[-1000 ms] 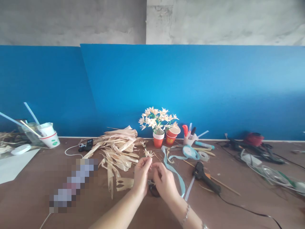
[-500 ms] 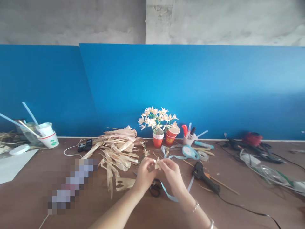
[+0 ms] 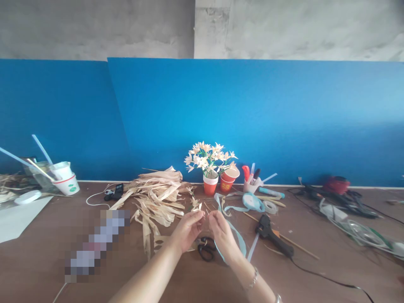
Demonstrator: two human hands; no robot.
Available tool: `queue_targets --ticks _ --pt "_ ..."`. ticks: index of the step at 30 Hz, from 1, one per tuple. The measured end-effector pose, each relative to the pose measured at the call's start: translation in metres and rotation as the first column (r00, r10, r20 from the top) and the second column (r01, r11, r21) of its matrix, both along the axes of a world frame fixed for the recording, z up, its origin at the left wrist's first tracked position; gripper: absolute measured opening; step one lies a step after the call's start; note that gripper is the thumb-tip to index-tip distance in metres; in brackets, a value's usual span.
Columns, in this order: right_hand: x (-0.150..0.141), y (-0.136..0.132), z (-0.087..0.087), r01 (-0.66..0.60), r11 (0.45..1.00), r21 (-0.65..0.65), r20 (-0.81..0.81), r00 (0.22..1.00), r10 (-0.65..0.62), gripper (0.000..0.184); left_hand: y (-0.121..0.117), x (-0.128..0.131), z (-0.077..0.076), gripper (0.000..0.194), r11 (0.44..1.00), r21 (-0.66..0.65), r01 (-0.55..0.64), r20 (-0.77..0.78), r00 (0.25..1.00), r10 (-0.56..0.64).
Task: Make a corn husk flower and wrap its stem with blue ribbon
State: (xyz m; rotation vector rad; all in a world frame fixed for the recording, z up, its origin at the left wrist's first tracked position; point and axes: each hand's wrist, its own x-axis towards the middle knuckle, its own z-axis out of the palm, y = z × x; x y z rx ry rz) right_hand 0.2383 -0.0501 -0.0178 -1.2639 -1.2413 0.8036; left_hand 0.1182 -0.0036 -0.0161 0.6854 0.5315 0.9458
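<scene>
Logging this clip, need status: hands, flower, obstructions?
Left hand pinching pale flower, partly hidden. Right hand close by, grip unclear. Scissors lying below; nothing seen blocking.

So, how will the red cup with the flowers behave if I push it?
The cup may tip easily: the flowers spread well beyond its rim, above a narrower base. It looks like stacked paper cups, so it's probably light and easily dented. The flowers look thin and pointed, so they'd likely bend or tear if bumped.
</scene>
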Motion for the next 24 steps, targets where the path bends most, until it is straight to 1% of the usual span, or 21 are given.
queue_targets --ticks 2,4,12,16,24 --pt "-0.0029 -0.0007 -0.0008 -0.012 1.0 0.006 0.018 1.0 0.012 0.03 0.001 -0.0013 -0.0017 0.016 0.999 0.001 0.035 0.04 0.999 -0.035" --pt "-0.0049 -0.0017 -0.0007 -0.027 1.0 0.012 0.01 1.0 0.027 0.029 0.0017 -0.0019 -0.0027 0.015 0.999 0.0 0.044 0.054 0.998 -0.044" --pt "-0.0062 -0.0031 -0.0012 -0.073 0.996 -0.048 -0.068 0.995 0.07 0.032 0.0028 -0.0034 -0.0039 0.016 0.999 -0.016 0.031 0.036 0.999 -0.03" --pt "-0.0052 -0.0032 0.0005 -0.083 0.995 -0.056 -0.068 0.995 0.079 0.031 0.0026 -0.0042 -0.0048 0.013 1.0 -0.012 0.027 0.06 0.998 -0.026" --pt "-0.0048 -0.0038 0.0022 -0.064 0.996 -0.06 -0.052 0.997 0.061 0.029 0.0033 -0.0044 -0.0058 0.016 1.0 0.007 0.012 0.024 1.0 -0.012"
